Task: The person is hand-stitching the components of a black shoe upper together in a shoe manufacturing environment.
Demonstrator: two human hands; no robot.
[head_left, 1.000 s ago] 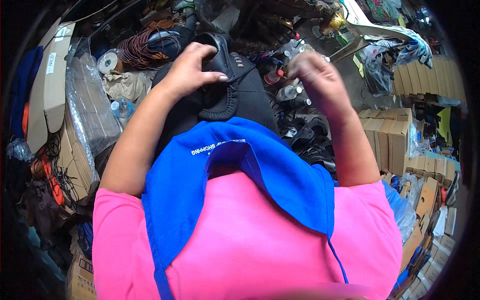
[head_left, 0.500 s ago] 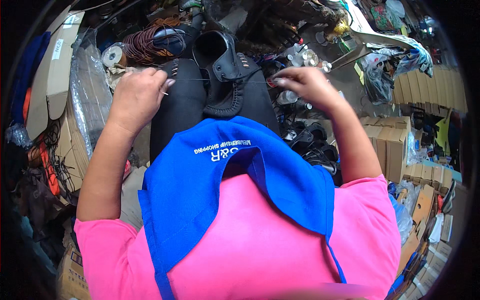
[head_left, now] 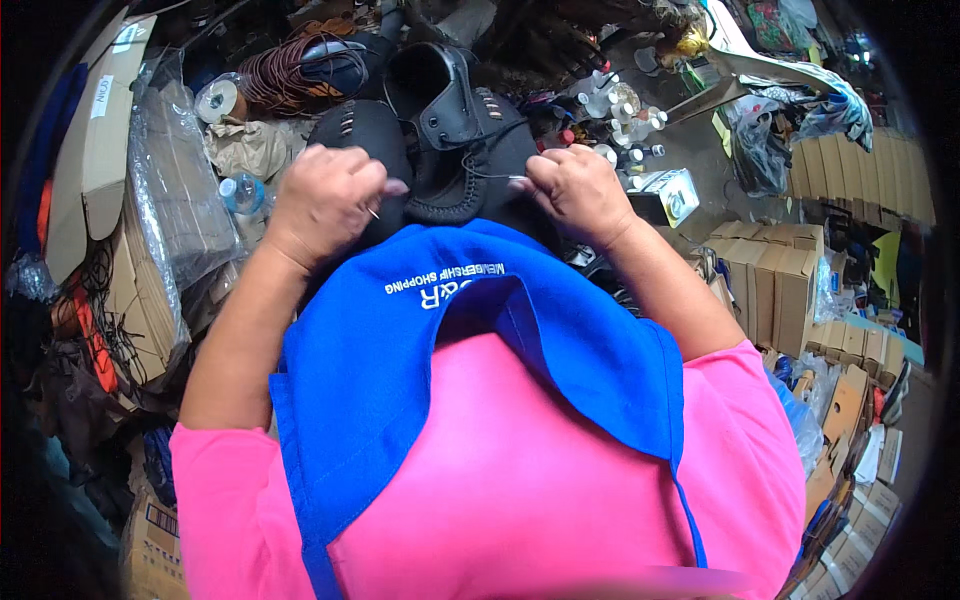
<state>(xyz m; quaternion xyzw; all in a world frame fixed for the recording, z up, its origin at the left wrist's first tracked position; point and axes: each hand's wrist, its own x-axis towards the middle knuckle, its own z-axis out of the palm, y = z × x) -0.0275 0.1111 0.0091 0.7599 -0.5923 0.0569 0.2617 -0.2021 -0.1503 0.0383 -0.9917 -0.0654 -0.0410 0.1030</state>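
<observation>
A black shoe upper [head_left: 440, 125] with a stitched edge and eyelets rests on my lap, between my dark-clothed knees. To its left is my left hand [head_left: 330, 195], closed, with a short, pale, needle-like piece [head_left: 374, 213] poking out below the thumb. My right hand [head_left: 582, 190] is closed on the other side, pinching a thread [head_left: 490, 177] that runs to the shoe's stitched side. Whether the thread also reaches my left hand cannot be made out. A blue apron [head_left: 370, 290] covers my front below the shoe.
Beyond my left hand lie a spool [head_left: 218, 100], crumpled brown paper [head_left: 250, 150] and a coil of brown cord [head_left: 300, 75]. Several small bottles [head_left: 620, 110] and a tin [head_left: 668, 195] stand past my right hand. Cardboard boxes [head_left: 770, 285] are stacked at the right.
Both hands have come nearer to me, and the right hand also inward. The thread, earlier stretched straight across the shoe, now shows slack beside it. The bottles and tin are more exposed.
</observation>
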